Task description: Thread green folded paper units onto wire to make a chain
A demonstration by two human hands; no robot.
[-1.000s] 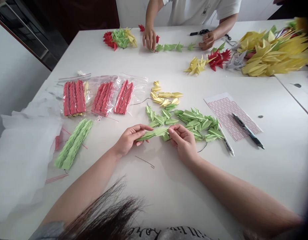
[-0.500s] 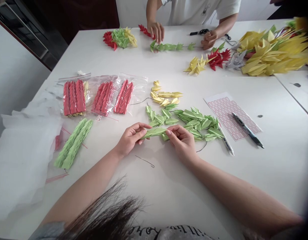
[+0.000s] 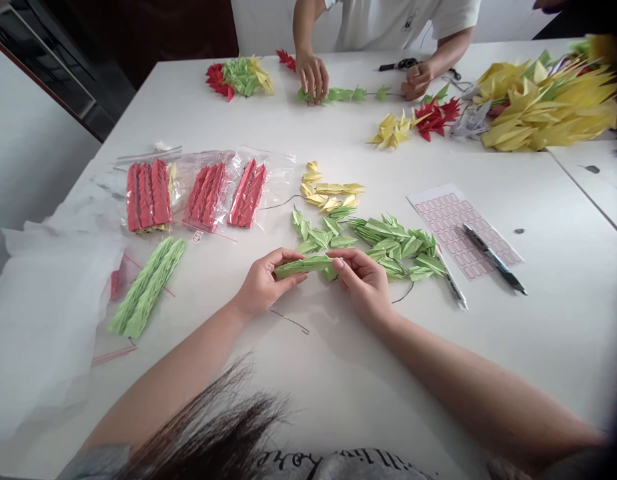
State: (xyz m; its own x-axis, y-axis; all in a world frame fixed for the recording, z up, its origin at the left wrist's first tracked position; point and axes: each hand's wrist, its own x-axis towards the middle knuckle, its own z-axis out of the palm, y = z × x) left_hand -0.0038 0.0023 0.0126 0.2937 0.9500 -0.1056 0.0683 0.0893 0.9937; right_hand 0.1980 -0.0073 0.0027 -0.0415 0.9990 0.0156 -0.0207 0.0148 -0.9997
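Between my two hands is a slim green origami paper piece (image 3: pixel 304 265), held level just above the table. My left hand (image 3: pixel 266 280) has its left end, thumb below and fingers along the top. The other end is pinched between thumb and forefinger of my right hand (image 3: pixel 364 283). Just beyond lies a string of green folded-paper pieces (image 3: pixel 395 240), partly hidden by my right hand. A thin metal hooked needle (image 3: pixel 291 321) rests on the table nearer to me. Behind the green string is a short string of yellow folded-paper pieces (image 3: pixel 333 193).
Plastic bags of red folded paper (image 3: pixel 149 193) and a green bundle (image 3: pixel 148 287) lie left. At right are a label sheet (image 3: pixel 455 220), a black pen (image 3: pixel 494 259) and a white pen (image 3: pixel 453 283). Across the table, a person's hands (image 3: pixel 313 73) handle a green paper garland (image 3: pixel 355 94).
My left thumb has lifted and slid lower, and the left end of the green piece now shows more. The co-worker's hand has shifted slightly over the garland.
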